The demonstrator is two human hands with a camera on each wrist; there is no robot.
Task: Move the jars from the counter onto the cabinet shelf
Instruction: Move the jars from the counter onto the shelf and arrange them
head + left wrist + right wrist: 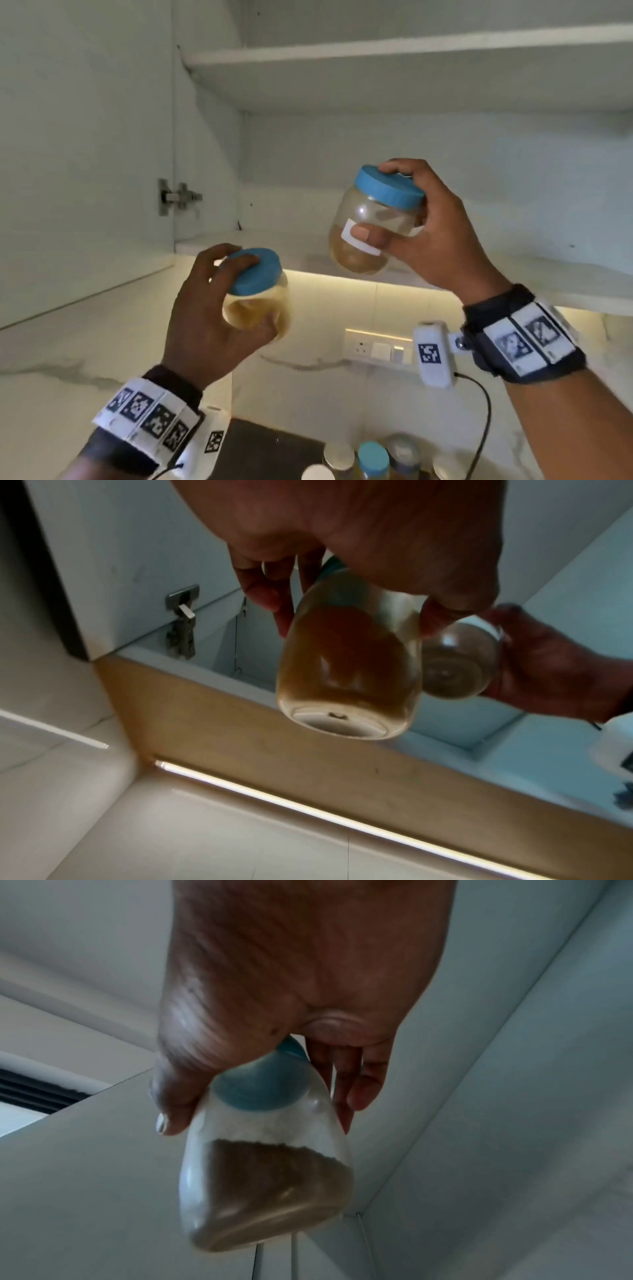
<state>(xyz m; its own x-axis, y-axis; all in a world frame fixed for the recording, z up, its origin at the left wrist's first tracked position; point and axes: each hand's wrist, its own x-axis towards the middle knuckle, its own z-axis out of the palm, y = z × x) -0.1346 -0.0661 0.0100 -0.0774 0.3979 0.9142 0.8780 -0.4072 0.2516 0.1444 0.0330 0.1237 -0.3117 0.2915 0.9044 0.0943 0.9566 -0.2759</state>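
My left hand (219, 308) grips a clear jar (260, 301) with a blue lid and brownish contents, held in the air below the cabinet's bottom shelf (281, 245). The left wrist view shows that jar (349, 669) from underneath, fingers curled round its upper part. My right hand (435, 233) holds a second blue-lidded jar (370, 222), white label on its side, tilted and raised in front of the bottom shelf's opening. In the right wrist view this jar (267, 1172) holds brown powder, with thumb and fingers round its neck.
An upper shelf (411, 48) spans the cabinet above. The cabinet door (85, 154) stands open at left on a metal hinge (176, 197). Several more jars (373, 459) stand on the counter below. A wall socket (376, 347) sits under the lit cabinet underside.
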